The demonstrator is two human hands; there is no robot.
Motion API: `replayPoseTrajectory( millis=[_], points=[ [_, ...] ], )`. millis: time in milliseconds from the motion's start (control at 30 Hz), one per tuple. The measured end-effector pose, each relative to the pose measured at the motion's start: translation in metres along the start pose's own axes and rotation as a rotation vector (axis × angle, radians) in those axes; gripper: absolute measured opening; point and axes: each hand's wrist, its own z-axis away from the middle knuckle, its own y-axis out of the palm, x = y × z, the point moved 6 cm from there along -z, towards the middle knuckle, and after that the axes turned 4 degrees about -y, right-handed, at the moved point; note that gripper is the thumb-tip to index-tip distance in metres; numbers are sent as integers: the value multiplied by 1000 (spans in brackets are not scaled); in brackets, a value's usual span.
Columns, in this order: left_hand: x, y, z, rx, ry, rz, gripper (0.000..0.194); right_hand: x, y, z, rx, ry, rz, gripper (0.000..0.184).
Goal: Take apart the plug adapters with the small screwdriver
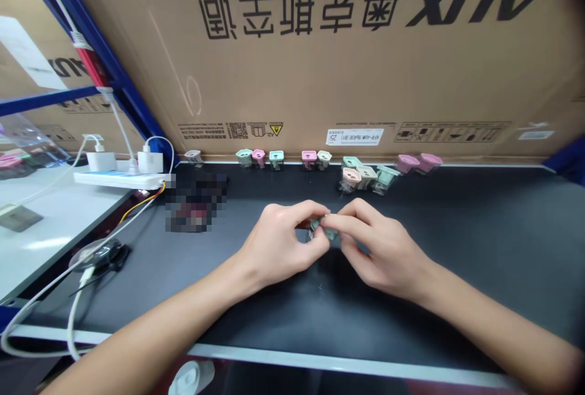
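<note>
On my feed, the left hand (pixel 278 249) and right hand (pixel 379 249) meet in the middle, both clenched in a fingertip pinch on a small pale green plastic piece (pixel 322 230). It sits between them, over a black bench top (pixel 457 249). The right fingers lie across its top, and neither hand looks clearly nearer. The fingers hide too much for me to tell its long axis. At twelve o'clock from the hands, a row of pastel plastic pieces (pixel 276 159) lines the foot of a cardboard AUX carton (pixel 320 60). A small cluster of similar pieces (pixel 365 177) sits nearer one o'clock, and a white power strip (pixel 119 180) lies at ten.
</note>
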Motion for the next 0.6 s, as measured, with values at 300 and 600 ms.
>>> replayPoseTrajectory(
  millis=[300,600],
  points=[
    [-3,1,1,6,19,-53,26,2,2,-2,38,-16,2,40],
    [-6,-3,3,-13,42,-78,22,1,-1,1,-37,5,-144,45]
  ],
)
